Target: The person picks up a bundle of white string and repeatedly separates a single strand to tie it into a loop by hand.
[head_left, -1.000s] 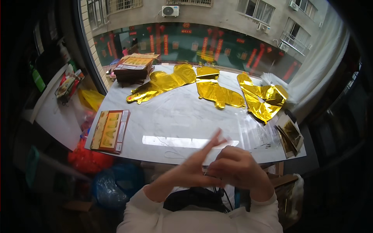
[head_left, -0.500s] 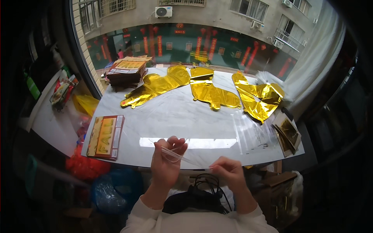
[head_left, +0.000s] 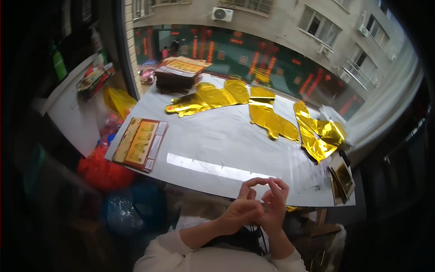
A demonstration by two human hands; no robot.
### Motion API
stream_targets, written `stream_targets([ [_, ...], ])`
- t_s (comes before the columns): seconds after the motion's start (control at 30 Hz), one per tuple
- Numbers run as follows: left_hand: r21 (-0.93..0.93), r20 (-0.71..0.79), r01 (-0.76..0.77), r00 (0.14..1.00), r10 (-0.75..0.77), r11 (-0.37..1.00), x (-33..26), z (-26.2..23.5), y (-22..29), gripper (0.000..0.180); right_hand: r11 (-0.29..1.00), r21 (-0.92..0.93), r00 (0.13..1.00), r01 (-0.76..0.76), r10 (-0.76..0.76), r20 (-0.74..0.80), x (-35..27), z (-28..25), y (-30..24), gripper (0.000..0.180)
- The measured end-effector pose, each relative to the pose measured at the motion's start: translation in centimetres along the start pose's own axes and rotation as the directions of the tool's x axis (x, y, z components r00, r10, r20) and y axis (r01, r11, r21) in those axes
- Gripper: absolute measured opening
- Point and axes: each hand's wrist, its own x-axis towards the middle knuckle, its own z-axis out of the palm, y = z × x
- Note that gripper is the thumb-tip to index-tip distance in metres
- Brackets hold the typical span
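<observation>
Hands, one pair: left hand (head_left: 244, 211) and right hand (head_left: 274, 208), brought together, fingers bent and meeting, just off the near edge of the tabletop (head_left: 204, 140); anything pinched between them too small to tell; gold foil pieces (head_left: 274, 121), crumpled flat, a row across the tabletop's far side, beyond the hands and apart from them; flat printed packet (head_left: 141, 144), near left edge, well left of the hands; stack of packets (head_left: 177, 80), far left corner; folded gold pieces (head_left: 342, 179), right edge.
</observation>
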Motion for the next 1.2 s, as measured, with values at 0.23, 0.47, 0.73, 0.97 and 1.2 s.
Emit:
stream_targets([
  [0.23,-0.052,0.063,-0.003,0.998,0.007,0.999,-1.0,-0.5,0.1,0.034,0.986,0.111,0.978,0.121,-0.137,0.154,-0.4,0.5,-0.8,0.017],
  [0.47,-0.157,0.102,-0.066,0.991,0.083,0.985,-1.3,-2.0,-0.3,0.027,0.972,0.066,0.928,0.225,-0.234,0.289,-1.0,1.1,-0.6,0.016],
  [0.73,-0.428,0.259,0.208,0.961,-0.101,0.88,-2.2,-6.0,-0.2,0.02,0.997,0.071,0.829,-0.039,-0.008,0.56,1.0,-2.2,-0.8,0.014],
  [0.97,-0.171,0.35,0.389,0.883,-0.313,0.905,-3.0,-8.4,0.2,0.036,0.989,-0.039,0.804,-0.144,0.14,0.577,2.5,-3.2,-2.8,0.012],
  [1.2,0.496,0.182,-0.038,0.981,-0.062,0.868,-1.6,-5.5,2.0,0.087,0.949,-0.276,0.677,0.152,0.103,0.728,2.7,-1.2,-4.2,0.026],
])
